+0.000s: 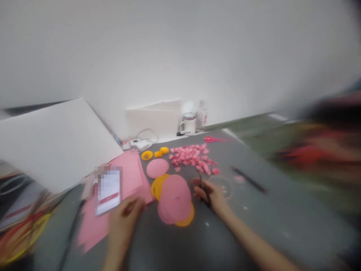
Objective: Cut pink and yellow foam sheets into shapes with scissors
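Note:
The picture is blurred by motion. My right hand (211, 194) is closed around a dark thin tool, probably scissors (203, 186), just right of a stack of pink and yellow paper circles (174, 199). My left hand (124, 216) rests with curled fingers on the grey table (254, 226), touching the edge of pink paper sheets (129, 175) beside a phone (108, 192). Whether it grips the paper is unclear.
A pile of small pink folded pieces (191, 155) lies behind, with yellow paper flowers (153, 153), pink scissors (214, 139), a dark pen (249, 180), a mug (188, 123) and a bottle (202, 116) by the wall. A white board (53, 143) leans at the left.

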`<control>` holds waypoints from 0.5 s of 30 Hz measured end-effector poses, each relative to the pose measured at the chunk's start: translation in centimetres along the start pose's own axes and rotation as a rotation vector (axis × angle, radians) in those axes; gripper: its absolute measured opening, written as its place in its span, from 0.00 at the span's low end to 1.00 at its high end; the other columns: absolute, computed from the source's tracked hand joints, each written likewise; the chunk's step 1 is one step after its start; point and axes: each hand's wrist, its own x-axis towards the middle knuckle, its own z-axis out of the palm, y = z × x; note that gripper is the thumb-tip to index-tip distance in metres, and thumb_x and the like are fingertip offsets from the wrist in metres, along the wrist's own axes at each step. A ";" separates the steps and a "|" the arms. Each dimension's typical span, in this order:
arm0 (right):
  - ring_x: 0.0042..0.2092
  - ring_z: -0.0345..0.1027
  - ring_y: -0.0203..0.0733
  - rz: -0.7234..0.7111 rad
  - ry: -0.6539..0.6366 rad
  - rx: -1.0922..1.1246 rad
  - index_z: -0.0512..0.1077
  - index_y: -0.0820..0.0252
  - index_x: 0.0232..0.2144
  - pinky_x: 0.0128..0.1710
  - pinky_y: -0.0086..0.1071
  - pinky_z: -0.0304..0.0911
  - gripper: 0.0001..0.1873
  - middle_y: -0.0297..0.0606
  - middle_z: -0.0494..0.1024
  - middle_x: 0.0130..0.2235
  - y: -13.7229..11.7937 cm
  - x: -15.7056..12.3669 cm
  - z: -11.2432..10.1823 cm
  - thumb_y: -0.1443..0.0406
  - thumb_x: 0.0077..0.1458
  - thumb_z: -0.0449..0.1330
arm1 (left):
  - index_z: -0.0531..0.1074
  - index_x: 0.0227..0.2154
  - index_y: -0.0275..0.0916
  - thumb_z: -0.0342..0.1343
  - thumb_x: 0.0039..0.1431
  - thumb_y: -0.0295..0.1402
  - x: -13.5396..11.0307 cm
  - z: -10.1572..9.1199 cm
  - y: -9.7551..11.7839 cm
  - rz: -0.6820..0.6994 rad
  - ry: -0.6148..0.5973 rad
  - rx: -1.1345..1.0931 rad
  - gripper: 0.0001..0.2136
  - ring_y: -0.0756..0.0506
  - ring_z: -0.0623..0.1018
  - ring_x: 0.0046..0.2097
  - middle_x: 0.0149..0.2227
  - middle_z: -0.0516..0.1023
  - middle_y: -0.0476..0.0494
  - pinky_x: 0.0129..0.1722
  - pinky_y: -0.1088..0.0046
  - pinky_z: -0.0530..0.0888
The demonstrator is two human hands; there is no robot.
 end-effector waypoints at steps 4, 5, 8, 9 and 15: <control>0.22 0.70 0.40 -0.015 -0.006 0.026 0.71 0.62 0.35 0.23 0.33 0.69 0.27 0.40 0.78 0.28 1.5 0.2 0.3 0.46 0.40 0.62 | 0.75 0.30 0.40 0.54 0.48 0.40 4.1 4.5 1.8 0.364 -0.091 0.452 0.10 0.42 0.76 0.39 0.35 0.78 0.43 0.39 0.68 0.71; 0.23 0.71 0.39 -0.022 -0.010 0.030 0.71 0.61 0.35 0.23 0.33 0.69 0.26 0.41 0.78 0.31 1.7 0.2 0.4 0.46 0.41 0.62 | 0.74 0.32 0.40 0.53 0.50 0.38 5.1 5.6 2.1 0.374 -0.119 0.554 0.10 0.42 0.75 0.41 0.38 0.78 0.41 0.42 0.67 0.70; 0.23 0.70 0.39 -0.027 -0.031 0.019 0.71 0.61 0.33 0.24 0.32 0.69 0.24 0.40 0.78 0.30 1.8 0.1 0.4 0.47 0.43 0.61 | 0.71 0.41 0.37 0.52 0.52 0.37 7.6 8.7 2.5 0.299 -0.258 0.854 0.15 0.42 0.72 0.48 0.46 0.73 0.38 0.44 0.68 0.67; 0.23 0.70 0.38 -0.026 -0.034 0.015 0.71 0.61 0.32 0.23 0.31 0.68 0.23 0.39 0.78 0.29 1.7 0.1 0.4 0.47 0.44 0.60 | 0.70 0.42 0.36 0.53 0.51 0.38 8.1 9.6 2.6 0.282 -0.285 0.887 0.16 0.41 0.71 0.48 0.47 0.72 0.37 0.43 0.69 0.67; 0.24 0.71 0.39 -0.019 -0.079 -0.029 0.70 0.61 0.30 0.24 0.30 0.67 0.21 0.37 0.76 0.27 1.3 0.1 0.2 0.48 0.46 0.59 | 0.73 0.33 0.29 0.58 0.42 0.29 9.6 12.2 1.9 0.220 -0.368 0.966 0.13 0.37 0.72 0.45 0.42 0.73 0.29 0.42 0.66 0.65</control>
